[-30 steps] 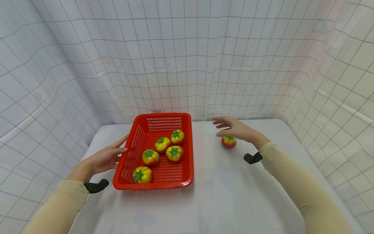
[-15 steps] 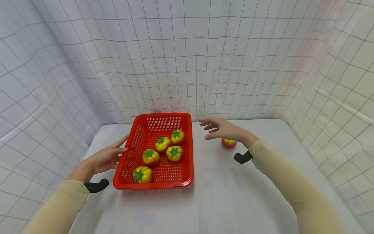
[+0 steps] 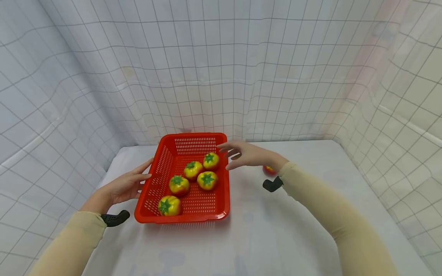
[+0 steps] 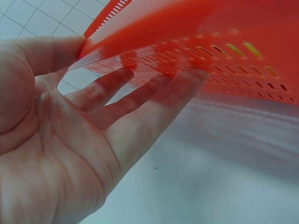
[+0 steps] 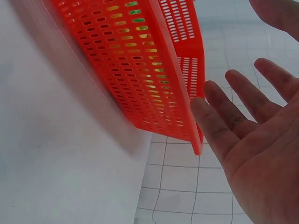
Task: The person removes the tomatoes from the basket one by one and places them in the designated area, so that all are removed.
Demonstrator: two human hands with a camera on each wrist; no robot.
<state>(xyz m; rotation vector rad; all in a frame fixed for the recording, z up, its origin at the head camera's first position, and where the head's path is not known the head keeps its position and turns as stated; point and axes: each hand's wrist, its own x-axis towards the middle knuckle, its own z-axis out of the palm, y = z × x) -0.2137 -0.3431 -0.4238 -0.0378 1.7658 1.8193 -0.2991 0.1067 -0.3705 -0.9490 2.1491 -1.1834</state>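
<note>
A red plastic basket (image 3: 198, 218) with slotted walls holds several glossy yellow-and-red tomato-like fruits (image 3: 207, 181) with green star-shaped tops. My left hand (image 3: 122, 188) is at its left side. In the left wrist view the thumb of that hand (image 4: 60, 121) touches the rim, while its nearly straight fingers lie against the slotted wall. My right hand (image 3: 246, 154) hovers at the basket's right rim, fingers loosely spread and holding nothing. The right wrist view shows this hand (image 5: 261, 144) beside the rim; whether a fingertip touches it I cannot tell.
One more red-and-yellow fruit (image 3: 269, 170) sits on the white table (image 3: 293, 230) to the right, mostly hidden behind my right wrist. White curtains with a grid pattern (image 3: 221, 76) enclose the back and both sides.
My right hand has moved left, from above the lone fruit to the basket's right rim. The left hand, the basket and the fruits have stayed in place.
</note>
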